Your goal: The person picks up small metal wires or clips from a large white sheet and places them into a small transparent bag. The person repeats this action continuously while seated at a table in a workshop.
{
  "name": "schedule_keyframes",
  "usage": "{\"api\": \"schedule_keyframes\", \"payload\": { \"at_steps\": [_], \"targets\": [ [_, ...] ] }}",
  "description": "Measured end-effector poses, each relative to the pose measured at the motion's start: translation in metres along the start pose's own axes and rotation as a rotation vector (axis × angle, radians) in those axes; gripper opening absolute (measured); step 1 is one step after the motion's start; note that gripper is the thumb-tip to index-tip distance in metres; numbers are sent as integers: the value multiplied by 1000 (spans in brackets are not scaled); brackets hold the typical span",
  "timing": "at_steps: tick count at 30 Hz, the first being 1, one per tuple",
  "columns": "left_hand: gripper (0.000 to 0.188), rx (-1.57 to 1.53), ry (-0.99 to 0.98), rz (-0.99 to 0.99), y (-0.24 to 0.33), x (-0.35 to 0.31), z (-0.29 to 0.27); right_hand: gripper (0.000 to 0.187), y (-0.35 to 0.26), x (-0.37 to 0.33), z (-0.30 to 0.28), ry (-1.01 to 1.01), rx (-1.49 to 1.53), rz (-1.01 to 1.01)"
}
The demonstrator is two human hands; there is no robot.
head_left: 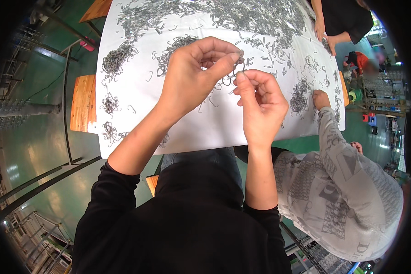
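My left hand point(192, 75) is closed in a pinch, thumb against forefinger, above the white-covered table point(205, 130). My right hand point(261, 107) pinches too, just below and to the right of it. Between the fingertips of both hands hangs a thin dark metal hook point(243, 65); its ends are partly hidden by the fingers. Whether it is one piece or two linked pieces is too small to tell. A tangled pile of dark hooks point(163, 64) lies behind my left hand, and more loose hooks lie under my hands.
A broad spread of small metal pieces point(265, 20) covers the table's far side. Hook heaps point(116, 61) lie along the left edge and another heap point(299, 96) at the right. A co-worker in a grey patterned top point(342, 196) sits close at my right; another person's hands point(326, 34) rest at the far right corner.
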State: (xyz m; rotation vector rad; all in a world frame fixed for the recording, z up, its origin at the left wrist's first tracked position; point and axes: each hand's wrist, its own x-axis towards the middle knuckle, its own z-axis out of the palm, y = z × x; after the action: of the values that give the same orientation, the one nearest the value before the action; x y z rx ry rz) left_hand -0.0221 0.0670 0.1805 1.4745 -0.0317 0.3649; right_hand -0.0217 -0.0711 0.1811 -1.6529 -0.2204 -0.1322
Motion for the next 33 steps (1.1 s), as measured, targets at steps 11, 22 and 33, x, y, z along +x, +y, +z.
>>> {"api": "schedule_keyframes", "payload": {
  "at_steps": [11,22,33],
  "targets": [
    [17,-67,127,115,-4,0,-18,12,37,18,14,-94,-120,-86],
    [16,21,304,260,20,6,-69,38,213,37,21,-395,-946,-405],
    [19,158,387,404,21,-1,-113,29,191,76,71,-386,-757,-425]
  ]
}}
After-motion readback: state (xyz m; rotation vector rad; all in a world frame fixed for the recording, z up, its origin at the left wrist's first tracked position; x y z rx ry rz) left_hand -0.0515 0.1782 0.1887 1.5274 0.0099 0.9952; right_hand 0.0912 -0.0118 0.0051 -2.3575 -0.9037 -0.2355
